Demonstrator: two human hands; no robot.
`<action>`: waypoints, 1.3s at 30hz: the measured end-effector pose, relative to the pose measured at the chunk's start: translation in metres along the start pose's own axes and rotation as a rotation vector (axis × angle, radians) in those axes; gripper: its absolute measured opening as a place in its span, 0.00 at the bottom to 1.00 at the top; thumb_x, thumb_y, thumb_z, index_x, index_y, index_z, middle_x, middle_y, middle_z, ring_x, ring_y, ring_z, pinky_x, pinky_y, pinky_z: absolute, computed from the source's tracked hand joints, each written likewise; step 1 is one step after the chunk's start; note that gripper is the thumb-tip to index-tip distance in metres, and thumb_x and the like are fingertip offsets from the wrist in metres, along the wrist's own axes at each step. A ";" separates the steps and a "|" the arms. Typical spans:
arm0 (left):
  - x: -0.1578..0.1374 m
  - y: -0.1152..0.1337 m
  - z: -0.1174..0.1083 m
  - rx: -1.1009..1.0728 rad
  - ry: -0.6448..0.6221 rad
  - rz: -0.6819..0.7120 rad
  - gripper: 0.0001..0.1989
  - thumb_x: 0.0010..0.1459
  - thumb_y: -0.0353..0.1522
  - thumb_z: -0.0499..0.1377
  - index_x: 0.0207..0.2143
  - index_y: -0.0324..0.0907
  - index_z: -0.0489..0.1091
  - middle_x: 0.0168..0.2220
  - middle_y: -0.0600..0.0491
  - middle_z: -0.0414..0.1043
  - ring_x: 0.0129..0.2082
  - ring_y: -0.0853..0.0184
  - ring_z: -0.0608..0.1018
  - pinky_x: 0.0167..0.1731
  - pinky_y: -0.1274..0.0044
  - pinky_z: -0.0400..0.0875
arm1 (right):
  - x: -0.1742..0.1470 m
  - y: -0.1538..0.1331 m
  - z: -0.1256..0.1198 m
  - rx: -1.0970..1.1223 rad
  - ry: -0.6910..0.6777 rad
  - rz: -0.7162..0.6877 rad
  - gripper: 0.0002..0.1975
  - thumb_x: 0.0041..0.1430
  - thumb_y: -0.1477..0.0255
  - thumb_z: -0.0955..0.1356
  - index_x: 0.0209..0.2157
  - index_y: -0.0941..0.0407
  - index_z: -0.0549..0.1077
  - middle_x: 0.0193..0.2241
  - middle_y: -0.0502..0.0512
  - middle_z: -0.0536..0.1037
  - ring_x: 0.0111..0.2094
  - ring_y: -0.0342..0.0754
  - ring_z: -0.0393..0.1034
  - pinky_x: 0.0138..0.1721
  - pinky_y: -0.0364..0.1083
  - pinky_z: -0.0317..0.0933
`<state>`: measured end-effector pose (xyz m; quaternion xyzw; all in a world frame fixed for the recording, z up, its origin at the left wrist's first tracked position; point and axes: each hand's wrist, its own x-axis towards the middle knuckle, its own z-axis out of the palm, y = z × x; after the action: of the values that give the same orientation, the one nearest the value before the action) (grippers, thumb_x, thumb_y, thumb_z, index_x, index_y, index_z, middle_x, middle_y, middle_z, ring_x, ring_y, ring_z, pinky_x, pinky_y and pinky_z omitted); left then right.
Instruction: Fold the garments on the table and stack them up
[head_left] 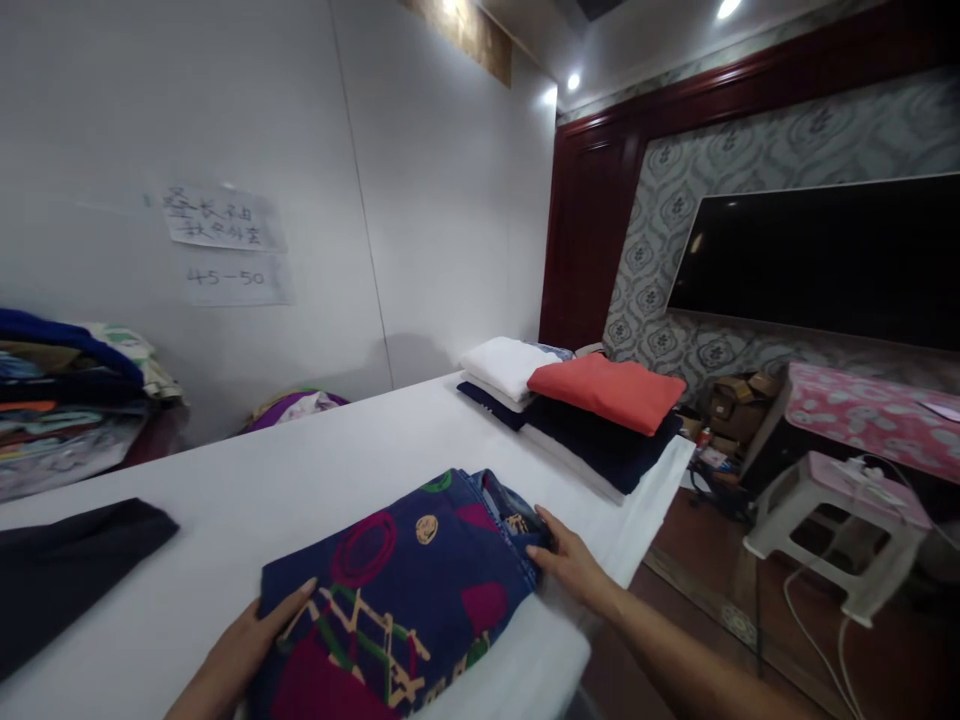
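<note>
A folded navy garment (442, 590) with magenta, green and cream printed shapes lies on the white table near me. Its denim-like collar end points to the right. My right hand (566, 555) pinches that end, the thumb on top of the cloth. At the opposite end, my left hand (251, 640) grips the folded edge, with one finger along the top and the others hidden by the cloth. A dark piece of cloth (67, 570) lies at the table's left side.
Toward the far right corner of the white table (360, 445) sit stacks of folded clothes, including an orange garment (607, 388) and a white garment (506, 366). A clothes pile (71, 400) stands at left. A plastic stool (840, 500) with cables stands on the floor at right.
</note>
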<state>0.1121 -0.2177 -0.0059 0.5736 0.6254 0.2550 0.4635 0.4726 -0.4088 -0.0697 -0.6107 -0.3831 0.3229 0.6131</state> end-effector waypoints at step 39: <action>0.009 -0.025 -0.004 -0.283 0.199 0.022 0.22 0.38 0.33 0.69 0.40 0.39 0.75 0.34 0.48 0.80 0.35 0.58 0.81 0.38 0.69 0.76 | 0.027 -0.040 0.057 -0.822 -0.223 -0.377 0.27 0.58 0.62 0.68 0.59 0.50 0.67 0.44 0.56 0.78 0.44 0.56 0.69 0.47 0.54 0.63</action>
<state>0.0972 -0.2138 -0.0280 0.4814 0.6197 0.4013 0.4724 0.4341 -0.3591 -0.0303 -0.6843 -0.6472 0.0906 0.3234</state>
